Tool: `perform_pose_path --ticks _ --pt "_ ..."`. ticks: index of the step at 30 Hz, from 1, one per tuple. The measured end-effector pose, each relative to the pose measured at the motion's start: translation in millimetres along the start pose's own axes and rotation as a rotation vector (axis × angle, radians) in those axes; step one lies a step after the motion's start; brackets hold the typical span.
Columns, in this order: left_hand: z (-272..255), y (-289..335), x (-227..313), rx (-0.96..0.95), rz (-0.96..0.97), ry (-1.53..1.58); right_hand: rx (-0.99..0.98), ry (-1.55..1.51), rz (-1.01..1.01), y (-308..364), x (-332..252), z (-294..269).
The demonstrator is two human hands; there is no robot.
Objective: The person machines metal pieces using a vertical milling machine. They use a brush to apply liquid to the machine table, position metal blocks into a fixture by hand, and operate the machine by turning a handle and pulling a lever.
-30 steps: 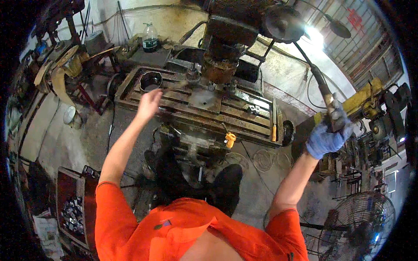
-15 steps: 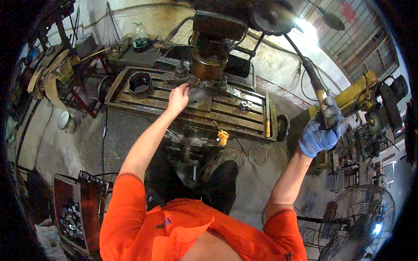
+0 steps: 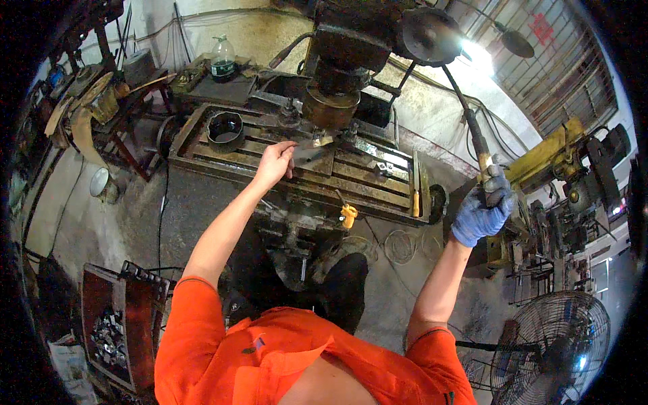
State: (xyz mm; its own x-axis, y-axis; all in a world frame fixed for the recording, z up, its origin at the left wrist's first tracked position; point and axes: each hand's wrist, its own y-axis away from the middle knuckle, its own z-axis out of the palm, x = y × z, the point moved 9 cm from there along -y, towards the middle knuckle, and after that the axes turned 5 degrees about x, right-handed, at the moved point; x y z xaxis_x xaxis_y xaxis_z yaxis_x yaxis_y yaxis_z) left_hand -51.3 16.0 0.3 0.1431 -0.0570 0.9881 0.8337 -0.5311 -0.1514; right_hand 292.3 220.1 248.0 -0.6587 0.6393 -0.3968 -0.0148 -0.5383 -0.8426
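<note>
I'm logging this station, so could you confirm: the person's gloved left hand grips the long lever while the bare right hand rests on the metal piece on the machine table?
The sides are swapped. In the head view, the gloved right hand grips the long lever, while the bare left hand rests on the metal piece on the machine table.

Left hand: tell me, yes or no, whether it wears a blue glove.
No: the left hand is bare as it rests at the flat metal piece on the machine table; the blue glove is on the right hand.
</note>
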Motion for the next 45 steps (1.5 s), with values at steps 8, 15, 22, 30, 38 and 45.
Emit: perform_pose_path --ticks 8,15,22,30,38,45 --pt "-16.4 4.5 -10.0 0.039 0.001 0.072 -0.015 -0.070 0.038 12.6 10.9 -9.2" --pt "-22.5 7.7 -7.9 0.077 -0.017 0.048 -0.004 -0.033 -0.001 20.3 12.6 -9.3" --pt "-24.9 11.5 8.7 0.110 0.030 0.009 -0.015 -0.118 0.042 18.2 12.0 -9.9" --pt "-23.3 8.1 7.3 0.070 -0.022 0.011 0.050 0.357 -0.012 4.4 -2.9 -17.4" --pt "-19.2 -0.5 -2.8 0.074 -0.068 0.077 0.060 0.396 -0.052 -13.8 -13.5 -14.2" --pt "-13.5 -3.2 -2.3 0.087 -0.058 0.121 0.052 0.123 -0.098 -36.3 -17.7 -6.0"
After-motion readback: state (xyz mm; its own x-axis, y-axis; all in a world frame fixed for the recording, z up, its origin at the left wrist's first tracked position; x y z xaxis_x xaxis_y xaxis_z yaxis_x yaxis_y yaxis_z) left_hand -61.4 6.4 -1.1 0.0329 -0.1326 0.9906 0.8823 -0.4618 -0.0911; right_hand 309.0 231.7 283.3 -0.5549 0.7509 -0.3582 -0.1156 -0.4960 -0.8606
